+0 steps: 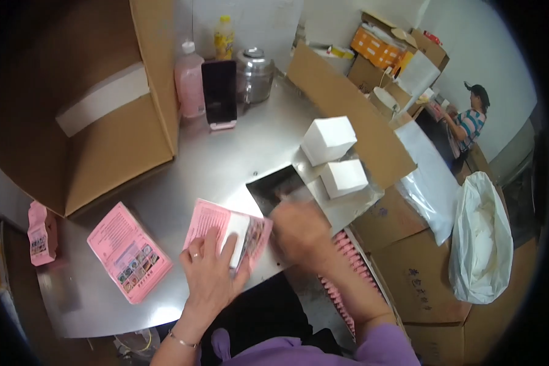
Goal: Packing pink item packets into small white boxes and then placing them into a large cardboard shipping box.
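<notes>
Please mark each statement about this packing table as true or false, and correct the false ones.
1. The left hand presses on a pink sheet. True.
2. Two white boxes stand on the metal table. True.
3. The phone lies flat on the table. False: it stands upright, propped in a holder.
4. The stack of pink leaflets lies to the right of both hands. False: it lies to the left of them.
5. The right hand is sharp. False: it is blurred.
</notes>
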`<state>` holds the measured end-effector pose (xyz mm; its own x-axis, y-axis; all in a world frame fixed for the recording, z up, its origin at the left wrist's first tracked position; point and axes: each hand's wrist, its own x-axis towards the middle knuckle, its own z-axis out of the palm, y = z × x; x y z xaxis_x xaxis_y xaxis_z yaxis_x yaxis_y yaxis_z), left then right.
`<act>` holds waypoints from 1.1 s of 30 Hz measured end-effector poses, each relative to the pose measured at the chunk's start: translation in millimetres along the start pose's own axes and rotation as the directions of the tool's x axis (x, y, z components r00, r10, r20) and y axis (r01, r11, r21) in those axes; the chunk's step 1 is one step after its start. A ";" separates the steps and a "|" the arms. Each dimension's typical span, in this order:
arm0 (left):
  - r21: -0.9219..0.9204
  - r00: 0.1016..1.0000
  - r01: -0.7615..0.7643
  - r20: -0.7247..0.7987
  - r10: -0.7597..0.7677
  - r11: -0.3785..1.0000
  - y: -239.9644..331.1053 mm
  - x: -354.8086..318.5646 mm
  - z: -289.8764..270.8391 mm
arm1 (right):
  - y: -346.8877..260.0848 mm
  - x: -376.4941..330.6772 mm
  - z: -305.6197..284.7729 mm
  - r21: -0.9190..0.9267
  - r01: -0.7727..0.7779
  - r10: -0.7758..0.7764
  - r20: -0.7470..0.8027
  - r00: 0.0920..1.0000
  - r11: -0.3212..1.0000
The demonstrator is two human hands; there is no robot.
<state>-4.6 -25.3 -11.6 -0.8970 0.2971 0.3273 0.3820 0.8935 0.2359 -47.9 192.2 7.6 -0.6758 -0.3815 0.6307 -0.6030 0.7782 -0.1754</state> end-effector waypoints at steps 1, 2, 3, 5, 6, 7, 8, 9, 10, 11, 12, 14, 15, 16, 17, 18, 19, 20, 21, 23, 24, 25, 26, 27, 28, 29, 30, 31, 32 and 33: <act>0.052 0.999 0.037 0.001 -0.037 0.998 0.6 -3.1 -4.1 | 15.3 4.0 -19.0 -0.143 -0.105 0.123 0.125 0.985 0.984; 0.060 0.998 0.034 -0.058 -0.030 0.998 1.3 -1.9 -2.1 | 31.7 12.3 -24.9 -0.191 -0.142 0.123 -0.110 0.986 0.971; 0.052 0.998 0.020 -0.061 -0.017 0.998 3.8 0.2 -3.3 | 46.5 17.5 -29.3 -0.381 -0.221 0.182 -0.137 0.974 0.898; -0.034 0.995 0.096 0.039 -0.095 0.995 10.6 0.8 -6.9 | 80.2 0.4 -24.6 -0.527 -0.248 0.188 -0.164 0.968 0.813; -0.039 0.995 0.093 0.027 -0.092 0.995 10.6 2.8 -3.1 | 98.1 -13.5 -17.7 -0.491 -0.285 0.254 -0.130 0.958 0.823; -0.076 0.999 0.034 -0.030 -0.036 0.997 10.4 2.4 1.6 | 107.8 -21.6 -14.2 -0.451 -0.318 0.315 -0.085 0.945 0.834; -0.109 0.996 -0.027 -0.089 0.018 0.994 11.6 3.3 4.8 | 115.5 -28.1 -12.3 -0.445 -0.309 0.276 -0.140 0.951 0.841; -0.107 0.997 -0.019 -0.079 0.010 0.994 12.1 2.4 3.2 | 113.3 -28.6 -13.2 -0.438 -0.309 0.280 -0.131 0.951 0.844; -0.050 0.993 -0.055 -0.108 0.050 0.997 13.9 5.3 0.6 | 112.2 -26.6 -16.0 -0.415 -0.340 0.320 -0.119 0.940 0.844; 0.009 0.987 -0.092 -0.134 0.092 0.996 16.4 4.9 -0.7 | 110.8 -24.1 -19.1 -0.393 -0.372 0.360 -0.106 0.927 0.841; -0.033 0.993 -0.037 -0.110 0.033 0.999 17.7 4.5 -0.6 | 111.1 -19.0 -22.3 -0.367 -0.385 0.369 -0.116 0.922 0.847; -0.020 0.997 -0.018 -0.073 0.017 1.000 7.2 -2.7 6.2 | 112.4 -22.8 -22.7 -0.308 -0.409 0.393 -0.114 0.912 0.859; -0.013 0.999 0.002 -0.039 -0.003 1.000 5.8 -2.9 6.8 | 114.1 -25.1 -23.7 -0.254 -0.427 0.413 -0.109 0.904 0.868; -0.013 0.999 -0.001 -0.037 0.001 1.000 6.8 -4.7 4.2 | 114.7 -27.8 -24.4 -0.255 -0.431 0.417 -0.110 0.902 0.866; -0.003 1.000 -0.003 0.012 0.003 1.000 8.6 -7.0 -2.1 | 114.8 -30.8 -25.1 -0.218 -0.428 0.411 -0.121 0.904 0.877; 0.011 0.998 0.001 0.064 -0.002 1.000 9.4 -10.7 -8.8 | 112.2 -33.6 -24.4 -0.174 -0.423 0.405 -0.128 0.905 0.889; 0.017 0.998 0.003 0.070 -0.004 1.000 10.6 -12.4 -9.1 | 113.6 -35.0 -25.6 -0.167 -0.426 0.410 -0.126 0.904 0.889; 0.026 0.998 0.013 0.059 -0.014 1.000 13.2 -12.8 -7.5 | 117.7 -35.3 -27.9 -0.207 -0.399 0.366 -0.182 0.913 0.893; 0.038 0.998 0.029 0.048 -0.030 0.999 14.1 -13.6 -5.2 | 111.8 -27.2 -27.6 -0.243 -0.370 0.317 -0.233 0.920 0.897; 0.036 0.999 0.038 0.020 -0.038 0.999 12.4 -14.3 -1.2 | 73.9 -15.1 -16.6 -0.124 -0.347 0.306 -0.262 0.915 0.930; 0.003 1.000 0.018 -0.007 -0.018 1.000 13.3 -15.3 -1.3 | 45.3 -12.3 -12.0 -0.083 -0.230 0.209 -0.206 0.956 0.970; 0.010 1.000 0.020 0.003 -0.020 1.000 13.8 -15.9 -3.0 | 14.1 -9.5 -0.7 0.015 -0.087 0.088 -0.132 0.987 0.996; 0.002 1.000 0.013 -0.012 -0.013 1.000 12.5 -16.5 -6.8 | -18.4 -10.4 8.2 0.093 0.013 -0.010 -0.038 0.999 0.996; -0.013 0.999 -0.002 -0.036 0.002 1.000 11.9 -13.1 -7.7 | -40.3 -24.5 19.4 0.184 -0.010 -0.020 0.162 0.987 0.983; -0.003 0.999 0.000 -0.043 0.000 1.000 10.2 -16.1 -10.0 | -44.5 -28.1 27.2 0.106 0.087 -0.099 0.114 0.988 0.991; -0.013 1.000 0.001 -0.021 -0.001 1.000 7.6 -23.6 -13.6 | -39.0 -26.6 26.7 0.108 0.094 -0.106 0.107 0.989 0.990; -0.020 1.000 0.013 0.002 -0.013 1.000 5.5 -30.2 -15.8 | -31.7 -23.5 23.9 0.266 -0.011 -0.028 0.142 0.989 0.964; -0.016 1.000 0.021 0.011 -0.020 1.000 5.4 -34.9 -17.5 | -28.7 -23.9 19.1 0.409 -0.135 0.056 0.199 0.978 0.902; -0.033 0.999 -0.012 0.043 0.014 0.999 6.8 -37.3 -17.9 | -21.4 -19.5 16.2 0.454 -0.305 0.174 0.307 0.936 0.837; -0.050 0.997 -0.048 0.059 0.051 0.998 9.0 -33.9 -16.9 | -17.3 -1.0 2.4 0.506 -0.551 0.302 0.493 0.816 0.663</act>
<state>33.0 -33.0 -5.2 -0.8881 0.3614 0.2841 0.4350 0.8604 0.2654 -37.8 177.9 8.1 -0.9426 -0.3219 0.0893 -0.2421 0.4740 -0.8466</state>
